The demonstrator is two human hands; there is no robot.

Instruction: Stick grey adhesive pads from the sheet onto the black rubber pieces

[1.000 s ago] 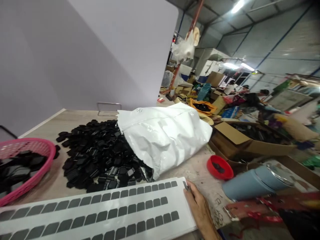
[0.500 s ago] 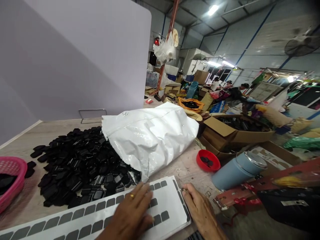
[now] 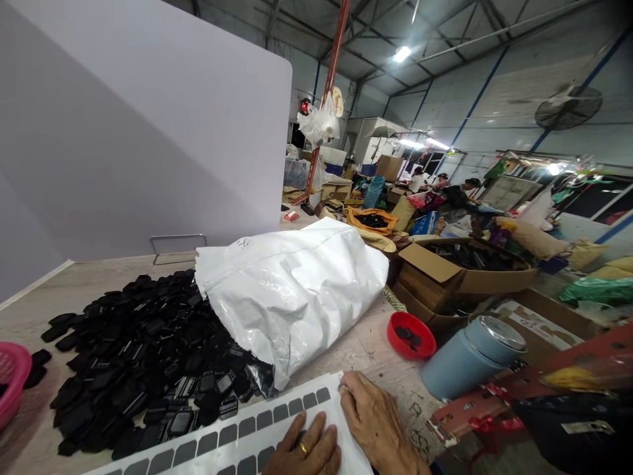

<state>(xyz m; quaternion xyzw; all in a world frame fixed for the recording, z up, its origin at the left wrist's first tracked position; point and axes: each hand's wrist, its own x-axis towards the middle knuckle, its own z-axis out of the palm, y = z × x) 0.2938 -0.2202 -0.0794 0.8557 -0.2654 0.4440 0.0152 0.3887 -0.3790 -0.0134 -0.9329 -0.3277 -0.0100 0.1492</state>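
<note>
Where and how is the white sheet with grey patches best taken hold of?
Take the white sheet by its right edge, coming from the right, thumb on top: it lies flat, so an edge should suit a pinch. The right hand is at that edge; the left hand rests on the surface. The black pile and white bag crowd the far edge.

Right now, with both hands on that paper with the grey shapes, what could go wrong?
The sheet might crease, since the left hand presses on it while the right hand is at its edge. Sliding it away from the person could push into the heap of black pieces just beyond. And the red bowl sits near the right hand, so a bump might spill its dark bits.
</note>
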